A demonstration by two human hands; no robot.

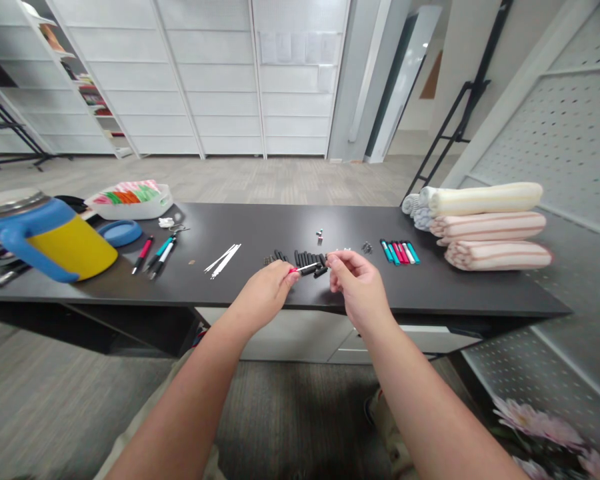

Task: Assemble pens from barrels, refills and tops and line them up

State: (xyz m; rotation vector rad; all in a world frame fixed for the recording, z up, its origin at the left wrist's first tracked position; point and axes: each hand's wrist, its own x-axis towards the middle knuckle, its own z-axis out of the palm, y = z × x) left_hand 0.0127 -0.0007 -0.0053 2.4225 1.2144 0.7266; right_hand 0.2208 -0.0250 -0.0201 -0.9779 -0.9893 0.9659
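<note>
Above the front part of the dark table, my left hand [263, 293] pinches a pink-red pen part, with a thin white refill [308, 267] pointing out of it to the right. My right hand [363, 288] is closed at the refill's far end, its fingertips pinched. Whatever sits between those fingertips is too small to make out. Just behind my hands lie several short black pen barrels [307, 258], partly hidden by my fingers. Small metallic pieces [269, 260] lie by my left hand. Farther right are tiny springs [367, 247] and a row of coloured pen barrels [399, 252].
White refills [223, 260] and whole pens [143, 255] lie to the left. Beyond them stand a blue-yellow jug [75, 243], a blue lid [120, 233] and a white basket [130, 210]. Rolled towels [497, 227] are stacked at the right end of the table [260, 227].
</note>
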